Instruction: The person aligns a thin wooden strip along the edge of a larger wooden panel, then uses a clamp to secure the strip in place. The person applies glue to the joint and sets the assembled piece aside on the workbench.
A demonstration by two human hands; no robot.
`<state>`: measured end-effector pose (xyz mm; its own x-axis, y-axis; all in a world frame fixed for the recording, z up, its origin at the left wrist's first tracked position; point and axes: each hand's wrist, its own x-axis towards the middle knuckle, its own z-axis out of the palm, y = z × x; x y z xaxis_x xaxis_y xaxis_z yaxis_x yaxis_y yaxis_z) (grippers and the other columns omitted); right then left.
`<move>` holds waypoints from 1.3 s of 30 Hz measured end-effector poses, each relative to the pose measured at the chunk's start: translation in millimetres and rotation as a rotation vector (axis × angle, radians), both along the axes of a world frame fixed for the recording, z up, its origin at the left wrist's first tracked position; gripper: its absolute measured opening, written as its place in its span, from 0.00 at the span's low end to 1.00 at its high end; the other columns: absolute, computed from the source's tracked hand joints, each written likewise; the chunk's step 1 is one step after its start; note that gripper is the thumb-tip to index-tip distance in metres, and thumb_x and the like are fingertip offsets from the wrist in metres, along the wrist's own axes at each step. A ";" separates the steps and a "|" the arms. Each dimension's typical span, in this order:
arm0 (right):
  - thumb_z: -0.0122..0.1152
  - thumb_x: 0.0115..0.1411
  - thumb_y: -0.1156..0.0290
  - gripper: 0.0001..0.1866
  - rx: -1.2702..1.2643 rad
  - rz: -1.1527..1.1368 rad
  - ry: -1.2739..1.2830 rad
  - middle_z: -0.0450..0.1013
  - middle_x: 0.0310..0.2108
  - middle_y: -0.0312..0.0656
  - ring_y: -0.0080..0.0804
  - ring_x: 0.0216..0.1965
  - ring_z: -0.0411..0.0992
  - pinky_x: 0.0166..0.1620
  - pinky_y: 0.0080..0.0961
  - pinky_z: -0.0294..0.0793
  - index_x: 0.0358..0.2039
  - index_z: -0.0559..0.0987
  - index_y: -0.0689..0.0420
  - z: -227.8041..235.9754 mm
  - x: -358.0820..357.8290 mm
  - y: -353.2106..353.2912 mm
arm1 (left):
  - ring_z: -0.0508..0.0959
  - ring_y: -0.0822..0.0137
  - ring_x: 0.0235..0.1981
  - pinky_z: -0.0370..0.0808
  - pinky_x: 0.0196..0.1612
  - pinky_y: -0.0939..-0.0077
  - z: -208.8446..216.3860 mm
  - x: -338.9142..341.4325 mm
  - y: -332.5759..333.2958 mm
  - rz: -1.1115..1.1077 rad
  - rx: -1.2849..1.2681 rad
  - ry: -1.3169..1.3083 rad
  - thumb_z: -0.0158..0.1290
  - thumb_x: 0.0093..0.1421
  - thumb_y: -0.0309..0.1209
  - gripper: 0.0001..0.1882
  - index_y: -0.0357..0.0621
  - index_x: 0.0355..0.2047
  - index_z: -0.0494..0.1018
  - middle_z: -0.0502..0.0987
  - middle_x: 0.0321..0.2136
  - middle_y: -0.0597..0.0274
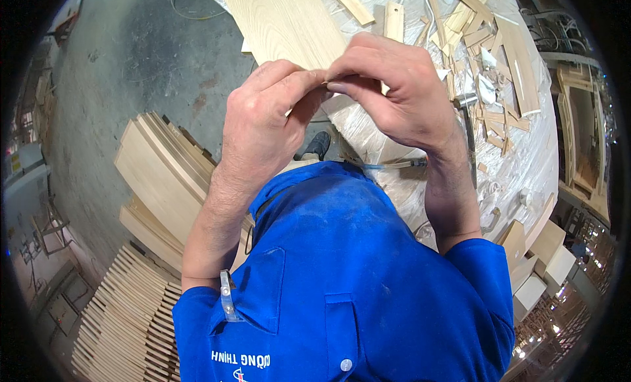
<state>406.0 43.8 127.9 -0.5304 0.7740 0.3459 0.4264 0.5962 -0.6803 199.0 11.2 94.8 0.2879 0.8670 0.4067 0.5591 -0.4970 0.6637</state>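
Observation:
My left hand (266, 109) and my right hand (397, 86) meet in front of my chest, both pinched at the fingertips. Whatever sits between the fingertips is too small or hidden to make out. Behind the hands, a pale wooden board (282, 21) lies on the plastic-covered worktable (407, 191), jutting past its left edge. A thin air hose with a dark fitting (417, 163) runs along the table below my right wrist.
Wood offcuts and scraps (483, 73) litter the table's right side. Curved wooden panels (158, 175) stand stacked on the left, with a pile of slats (125, 316) nearer. Grey concrete floor (151, 60) stretches to the left. Boxy pieces (545, 264) stand at the right.

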 end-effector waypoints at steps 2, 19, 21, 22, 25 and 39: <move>0.67 0.58 0.76 0.05 -0.023 -0.036 0.093 0.77 0.29 0.44 0.38 0.30 0.78 0.34 0.29 0.76 0.36 0.81 0.59 0.4 -7.3 1.4 | 0.82 0.66 0.31 0.79 0.34 0.72 3.4 0.3 -1.9 0.070 -0.123 -0.147 0.65 0.58 0.24 0.11 0.39 0.41 0.83 0.82 0.31 0.59; 0.68 0.64 0.73 0.08 -0.815 -0.558 0.606 0.77 0.27 0.34 0.16 0.27 0.72 0.29 0.14 0.71 0.39 0.85 0.65 -97.8 27.8 -60.6 | 0.84 0.67 0.35 0.85 0.40 0.73 -42.6 -29.1 -19.1 0.384 -0.638 -0.994 0.56 0.69 0.24 0.19 0.32 0.58 0.69 0.83 0.34 0.52; 0.68 0.63 0.74 0.08 -0.798 -0.556 0.563 0.78 0.27 0.34 0.15 0.26 0.71 0.29 0.14 0.71 0.40 0.85 0.65 -101.0 32.8 -59.0 | 0.85 0.67 0.35 0.85 0.39 0.72 -47.5 -27.4 -20.3 0.395 -0.644 -0.977 0.56 0.69 0.25 0.18 0.31 0.58 0.70 0.83 0.34 0.52; 0.69 0.62 0.74 0.08 -0.790 -0.554 0.542 0.78 0.27 0.34 0.15 0.26 0.71 0.28 0.14 0.71 0.40 0.85 0.65 -102.5 34.9 -57.9 | 0.85 0.67 0.34 0.85 0.38 0.72 -50.2 -26.4 -21.1 0.401 -0.647 -0.968 0.55 0.69 0.25 0.18 0.31 0.57 0.71 0.83 0.34 0.52; 0.70 0.61 0.74 0.09 -0.786 -0.607 0.512 0.77 0.26 0.34 0.15 0.25 0.71 0.28 0.14 0.71 0.39 0.85 0.65 -110.0 37.7 -53.1 | 0.84 0.68 0.34 0.83 0.37 0.74 -60.7 -24.1 -25.1 0.429 -0.653 -0.880 0.55 0.70 0.29 0.19 0.32 0.58 0.73 0.82 0.34 0.56; 0.71 0.56 0.72 0.10 -0.719 -0.729 0.214 0.80 0.25 0.38 0.18 0.26 0.74 0.31 0.20 0.73 0.37 0.87 0.63 -163.2 50.6 -9.0 | 0.80 0.75 0.25 0.79 0.28 0.79 -135.9 -14.5 -46.7 0.551 -0.944 -0.679 0.59 0.66 0.26 0.06 0.34 0.37 0.78 0.81 0.26 0.62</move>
<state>456.6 34.8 -35.2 0.1657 0.9422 -0.2913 0.3489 -0.3323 -0.8763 184.5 -35.5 -41.0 -0.2202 0.8357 -0.5030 -0.0474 0.5059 0.8613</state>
